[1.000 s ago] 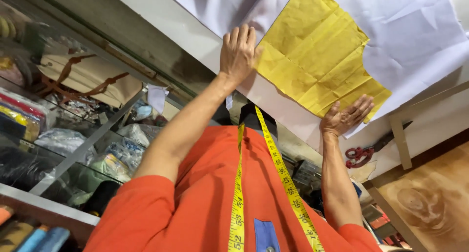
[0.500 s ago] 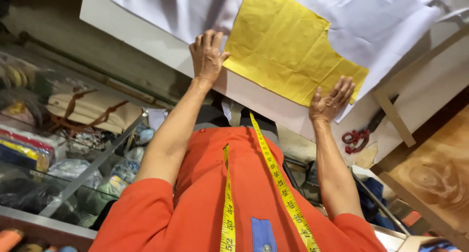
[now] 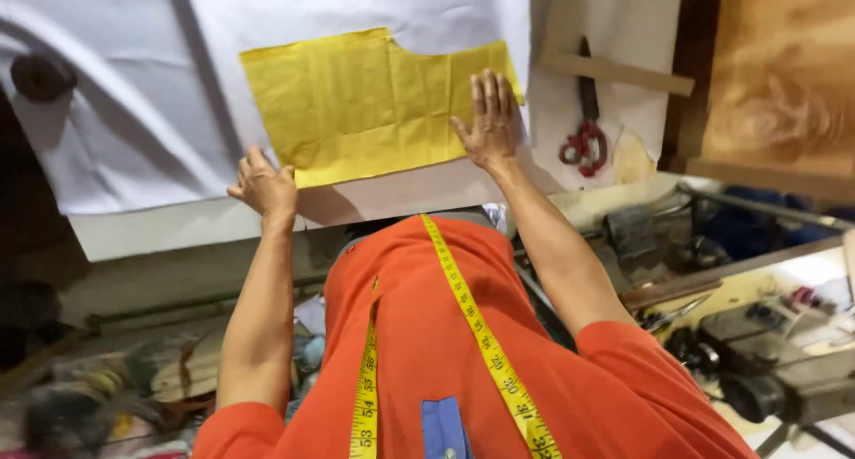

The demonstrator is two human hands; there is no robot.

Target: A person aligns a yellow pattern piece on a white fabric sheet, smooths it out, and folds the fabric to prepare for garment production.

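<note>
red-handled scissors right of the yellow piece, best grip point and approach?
Take the red-handled scissors by the red finger loops, coming from the table's near edge. They lie flat, blades pointing away and loops toward the person, so the loops are the closest, safest part. The right hand lies flat on the yellow pattern piece beside them, probably the handier one.

White cloth [image 3: 374,5] above the yellow pattern piece [image 3: 365,103] is flat, open room. Right of the right hand [image 3: 488,121]: red-handled scissors [image 3: 583,129] and a wooden strip [image 3: 614,72] block the bare worktop [image 3: 570,178]. Far left, a dark round object [image 3: 37,76] sits on the cloth. Left hand [image 3: 263,187] has open worktop edge beside it.
</note>
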